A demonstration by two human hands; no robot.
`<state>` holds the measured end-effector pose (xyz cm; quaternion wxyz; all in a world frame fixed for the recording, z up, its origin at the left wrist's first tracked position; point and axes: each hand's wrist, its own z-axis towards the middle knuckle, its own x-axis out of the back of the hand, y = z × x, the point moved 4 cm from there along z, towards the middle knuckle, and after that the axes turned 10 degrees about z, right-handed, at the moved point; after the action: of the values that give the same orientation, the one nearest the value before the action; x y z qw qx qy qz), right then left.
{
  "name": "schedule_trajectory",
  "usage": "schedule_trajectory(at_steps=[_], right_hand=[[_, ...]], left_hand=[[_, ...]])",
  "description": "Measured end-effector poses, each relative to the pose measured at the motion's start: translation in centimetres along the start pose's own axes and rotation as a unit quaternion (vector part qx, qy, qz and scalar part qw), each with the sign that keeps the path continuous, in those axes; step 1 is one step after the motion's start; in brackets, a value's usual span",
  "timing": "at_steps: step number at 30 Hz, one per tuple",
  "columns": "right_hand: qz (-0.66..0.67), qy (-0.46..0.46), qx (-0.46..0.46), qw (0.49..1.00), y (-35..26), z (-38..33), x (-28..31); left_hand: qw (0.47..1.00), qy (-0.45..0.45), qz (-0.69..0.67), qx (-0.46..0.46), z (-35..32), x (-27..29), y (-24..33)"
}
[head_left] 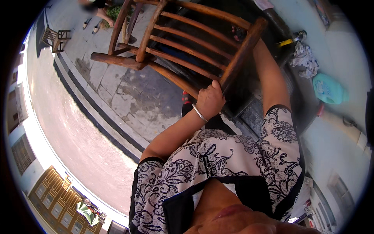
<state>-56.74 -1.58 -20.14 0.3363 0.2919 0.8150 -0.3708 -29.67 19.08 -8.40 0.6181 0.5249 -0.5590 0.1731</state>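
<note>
Both hands [210, 99] grip wooden chair [187, 43], right seemingly hidden.

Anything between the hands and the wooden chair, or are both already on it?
Nothing in the way. The left hand already grips the wooden chair at the lower end of its right-side post. The right arm reaches up behind that same post; its hand is hidden by the wood, so its grip can't be confirmed.
</note>
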Motion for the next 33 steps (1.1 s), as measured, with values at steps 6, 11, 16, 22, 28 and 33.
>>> schedule_trajectory(at_steps=[6, 11, 16, 22, 28, 33], right_hand=[[0.000, 0.328, 0.408, 0.852, 2.1, -11.6, -3.0], [-0.332, 0.241, 0.608, 0.680, 5.9, -18.1, -11.6], [-0.761, 0.002, 0.508, 0.404, 15.3, -18.5, -18.4], [-0.773, 0.196, 0.524, 0.300, 3.6, -13.7, -13.5], [-0.781, 0.067, 0.469, 0.408, 15.1, -15.5, -14.0], [-0.799, 0.014, 0.469, 0.375, 15.7, -15.9, -14.2]], left_hand=[[0.998, 0.048, 0.031, -0.007, 0.0, -0.5, -0.2], [1.000, 0.010, 0.020, -0.001, 0.7, -0.6, -0.2], [0.988, 0.049, 0.039, -0.142, 1.0, -1.9, -1.0], [0.979, 0.004, -0.031, -0.199, 0.3, -5.8, -4.5], [0.981, 0.029, -0.036, -0.189, 0.6, -7.1, -5.4], [0.979, 0.035, -0.025, -0.198, 0.5, -6.6, -5.6]])
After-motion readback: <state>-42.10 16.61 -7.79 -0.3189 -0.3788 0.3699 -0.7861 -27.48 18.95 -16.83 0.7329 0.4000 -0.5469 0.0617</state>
